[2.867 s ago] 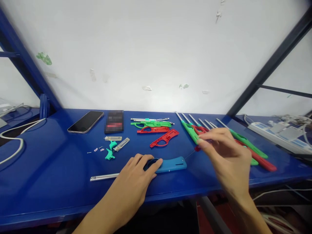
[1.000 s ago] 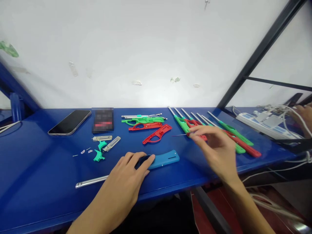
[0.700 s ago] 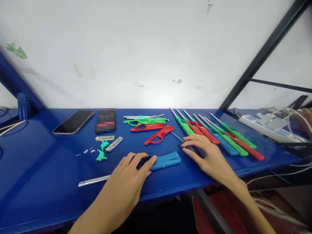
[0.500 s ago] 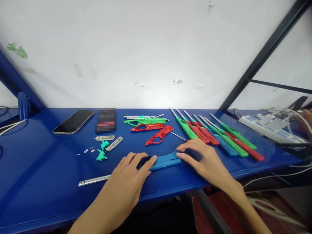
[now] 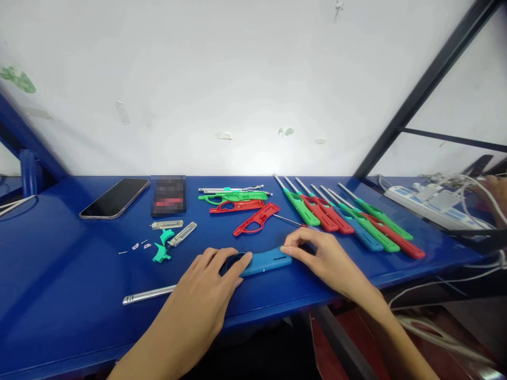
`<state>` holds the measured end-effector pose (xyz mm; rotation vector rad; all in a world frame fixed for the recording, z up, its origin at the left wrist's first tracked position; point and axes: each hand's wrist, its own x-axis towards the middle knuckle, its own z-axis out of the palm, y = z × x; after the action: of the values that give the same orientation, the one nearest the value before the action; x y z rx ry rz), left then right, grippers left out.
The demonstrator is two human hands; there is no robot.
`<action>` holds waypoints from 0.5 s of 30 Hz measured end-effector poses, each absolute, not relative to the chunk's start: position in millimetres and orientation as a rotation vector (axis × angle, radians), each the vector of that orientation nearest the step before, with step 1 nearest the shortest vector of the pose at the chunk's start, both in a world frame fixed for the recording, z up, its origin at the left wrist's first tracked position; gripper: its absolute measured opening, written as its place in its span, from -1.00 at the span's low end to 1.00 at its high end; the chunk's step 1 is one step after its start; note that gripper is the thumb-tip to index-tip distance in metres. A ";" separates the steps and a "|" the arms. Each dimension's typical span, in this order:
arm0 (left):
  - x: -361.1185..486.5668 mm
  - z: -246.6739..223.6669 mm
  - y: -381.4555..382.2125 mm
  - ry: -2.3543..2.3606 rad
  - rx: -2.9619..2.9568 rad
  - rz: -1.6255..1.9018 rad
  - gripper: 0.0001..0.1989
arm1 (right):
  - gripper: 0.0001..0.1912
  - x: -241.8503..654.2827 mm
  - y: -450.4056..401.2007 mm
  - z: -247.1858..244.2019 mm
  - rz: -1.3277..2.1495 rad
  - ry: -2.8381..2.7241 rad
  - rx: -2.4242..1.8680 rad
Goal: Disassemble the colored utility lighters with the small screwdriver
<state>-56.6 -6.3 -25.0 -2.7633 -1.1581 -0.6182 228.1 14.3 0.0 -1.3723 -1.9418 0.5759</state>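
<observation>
A blue long-necked gas lighter (image 5: 266, 262) lies across the table near its front edge, its silver tube (image 5: 148, 294) pointing left. My left hand (image 5: 209, 285) is closed over its trigger-loop part, thumb on top, hiding the middle of the lighter. At the handle's right end, my right hand (image 5: 312, 253) has thumb and forefinger pinched together on the upper corner. Behind my right hand lies a screwdriver (image 5: 291, 220), its handle partly hidden.
Several assembled lighters (image 5: 336, 216) fan out at the right. Red (image 5: 256, 219) and green (image 5: 237, 197) half-shells lie behind my hands. Clear fuel tanks (image 5: 182, 234), teal triggers (image 5: 161, 252), a phone (image 5: 114, 198) and a dark box (image 5: 168, 196) are left. A power strip (image 5: 431, 208) stands far right.
My right thumb and forefinger have closed together on the end of the blue lighter's handle. My left hand keeps its hold. The whole view has shifted slightly.
</observation>
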 end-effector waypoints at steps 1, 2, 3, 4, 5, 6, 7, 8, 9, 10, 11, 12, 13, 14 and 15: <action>-56.8 -24.6 -6.2 -1.155 -2.765 -0.628 -0.54 | -0.75 228.3 15.0 1.1 0.585 -1.951 -1.375; -57.0 -24.3 -6.2 -1.152 -2.765 -0.636 -0.55 | -0.76 228.7 15.6 2.1 0.595 -1.962 -1.375; -57.2 -24.2 -6.0 -1.148 -2.767 -0.641 -0.55 | -0.76 229.3 16.2 3.1 0.605 -1.974 -1.373; -57.4 -24.4 -5.8 -1.143 -2.771 -0.643 -0.55 | -0.76 230.1 16.8 4.2 0.618 -1.986 -1.369; -57.6 -24.8 -5.6 -1.139 -2.774 -0.645 -0.55 | -0.76 231.1 17.2 5.4 0.633 -1.998 -1.366; -57.8 -25.3 -5.4 -1.136 -2.778 -0.648 -0.55 | -0.77 232.2 17.5 6.6 0.651 -2.010 -1.362; -58.0 -26.0 -5.2 -1.133 -2.786 -0.648 -0.54 | -0.76 233.3 17.6 7.9 0.671 -2.022 -1.358; -58.2 -26.7 -5.1 -1.133 -2.793 -0.650 -0.52 | -0.76 234.5 17.6 9.2 0.693 -2.034 -1.354; -58.4 -27.3 -5.1 -1.133 -2.801 -0.650 -0.49 | -0.75 235.7 17.6 10.4 0.716 -2.046 -1.350; -58.7 -27.8 -5.1 -1.136 -2.811 -0.644 -0.45 | -0.74 236.8 17.5 11.5 0.737 -2.056 -1.345; -59.0 -28.2 -5.1 -1.137 -2.821 -0.634 -0.42 | -0.74 237.7 17.4 12.4 0.755 -2.067 -1.340; -59.3 -28.5 -5.1 -1.138 -2.829 -0.622 -0.39 | -0.73 238.6 17.3 13.2 0.771 -2.077 -1.334; -59.7 -28.7 -5.1 -1.138 -2.833 -0.610 -0.37 | -0.73 239.3 17.2 13.7 0.785 -2.088 -1.329; -60.1 -29.0 -4.9 -1.138 -2.834 -0.597 -0.36 | -0.73 239.8 17.2 14.1 0.797 -2.099 -1.324; -60.6 -29.3 -4.8 -1.135 -2.834 -0.583 -0.35 | -0.73 240.4 17.1 14.3 0.809 -2.110 -1.319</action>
<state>-60.6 -4.8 -29.3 -2.8342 -1.1347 -0.5832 240.4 17.1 14.3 -1.3185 -2.1101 0.8089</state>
